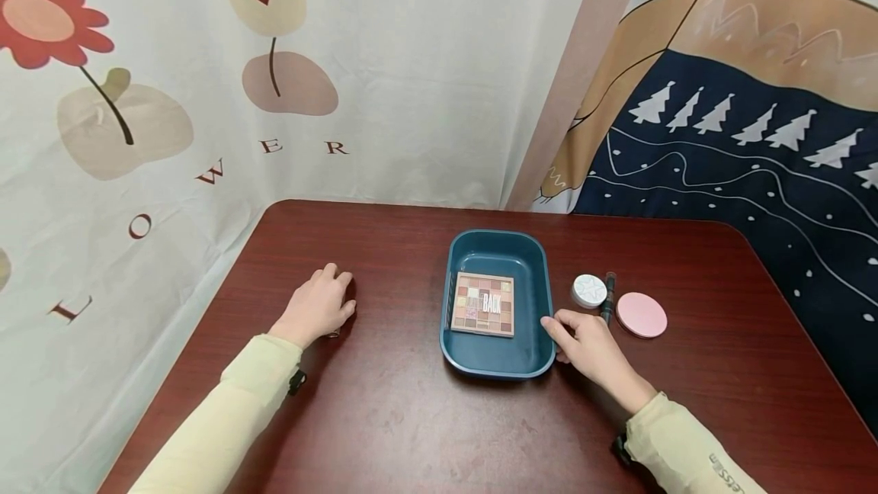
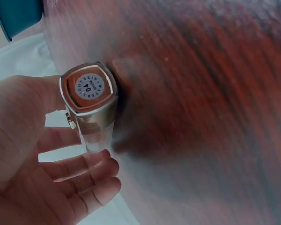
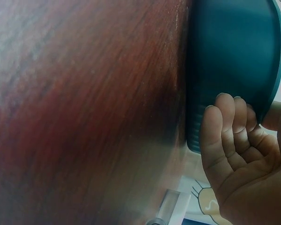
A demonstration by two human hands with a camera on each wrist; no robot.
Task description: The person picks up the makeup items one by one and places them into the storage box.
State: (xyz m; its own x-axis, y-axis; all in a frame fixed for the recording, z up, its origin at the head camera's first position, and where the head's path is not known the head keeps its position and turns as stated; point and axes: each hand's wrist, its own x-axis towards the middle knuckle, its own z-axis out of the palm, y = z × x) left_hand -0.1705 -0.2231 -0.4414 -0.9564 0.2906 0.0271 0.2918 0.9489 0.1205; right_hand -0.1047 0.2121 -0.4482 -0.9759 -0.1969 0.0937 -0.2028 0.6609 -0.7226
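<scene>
My left hand (image 1: 318,306) is low over the left part of the table, its thumb and fingers around a small foundation bottle (image 2: 94,108). The bottle's rounded-square base faces the left wrist camera and has a round label marked 04; in the head view the hand hides most of it. With my right hand (image 1: 588,345) I pinch the right rim of a blue tray (image 1: 531,360), thumb on the edge and fingers against the outer wall (image 3: 234,61). An eyeshadow palette (image 1: 483,305) lies flat inside the tray, toward its left side.
Right of the tray are a white round tin (image 1: 589,291) with a star on its lid, a dark slim tube (image 1: 608,296) and a pink round compact (image 1: 642,315). Behind the brown table (image 1: 384,410) hang printed curtains (image 1: 411,82).
</scene>
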